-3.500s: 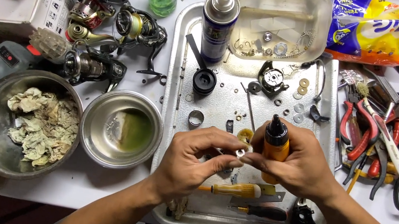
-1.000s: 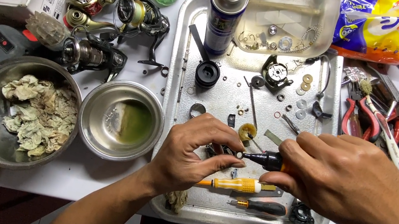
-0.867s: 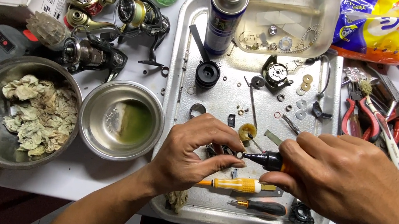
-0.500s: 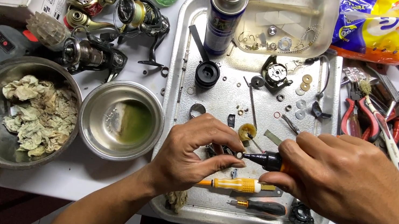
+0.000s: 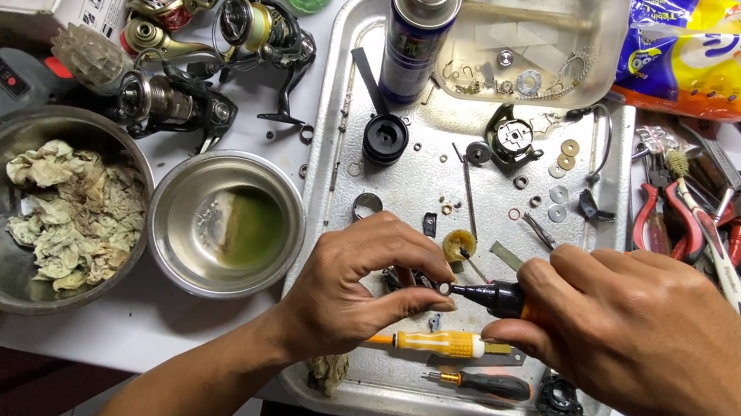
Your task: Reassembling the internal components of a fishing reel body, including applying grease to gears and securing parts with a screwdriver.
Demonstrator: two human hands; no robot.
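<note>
My left hand (image 5: 357, 282) pinches a small metal part (image 5: 443, 289) over the metal tray (image 5: 333, 130). My right hand (image 5: 647, 338) grips a black and orange oil bottle (image 5: 502, 299) laid sideways, its thin tip touching that part. Just below the hands lie a yellow-handled screwdriver (image 5: 438, 343) and a black and orange screwdriver (image 5: 477, 382). Small washers, screws and black reel parts are scattered across the tray above my hands.
A spray can (image 5: 418, 34) and a clear plastic tub (image 5: 533, 34) stand at the tray's top. Left are a steel bowl of greenish liquid (image 5: 226, 223), a bowl of rags (image 5: 35, 210) and several fishing reels (image 5: 209, 27). Pliers and cutters (image 5: 724, 220) lie to the right.
The oil bottle stood upright between my hands 3.5 s ago; now my right hand holds it sideways against the small part. Over the last second nothing has visibly moved.
</note>
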